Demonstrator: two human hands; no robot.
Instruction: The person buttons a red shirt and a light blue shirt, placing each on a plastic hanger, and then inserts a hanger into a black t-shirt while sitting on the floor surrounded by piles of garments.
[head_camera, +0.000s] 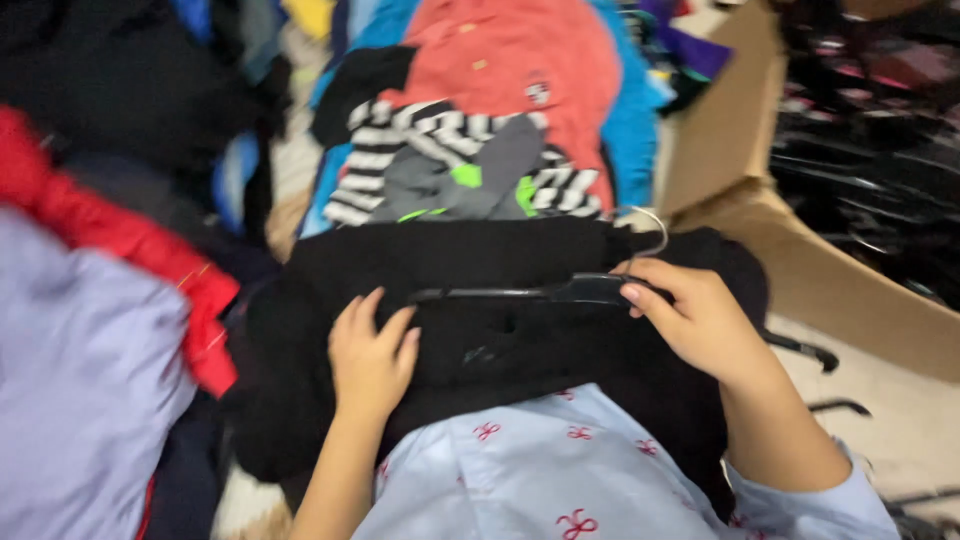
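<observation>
A black garment (470, 270) lies across my lap over a light blue cloth with small red bows (540, 470). A black hanger (520, 293) with a metal hook (652, 230) rests on the garment. My right hand (700, 320) grips the hanger near its neck. Flat on the black garment, just below the hanger's left arm, lies my left hand (370, 360) with its fingers spread.
Ahead lies a pile of clothes: a striped black-and-white top with a grey piece (450, 165), a coral shirt (520, 60) on blue cloth. A red garment (110, 230) and a lilac one (80, 390) sit at left. A cardboard box (790, 250) of black hangers (880, 170) stands at right.
</observation>
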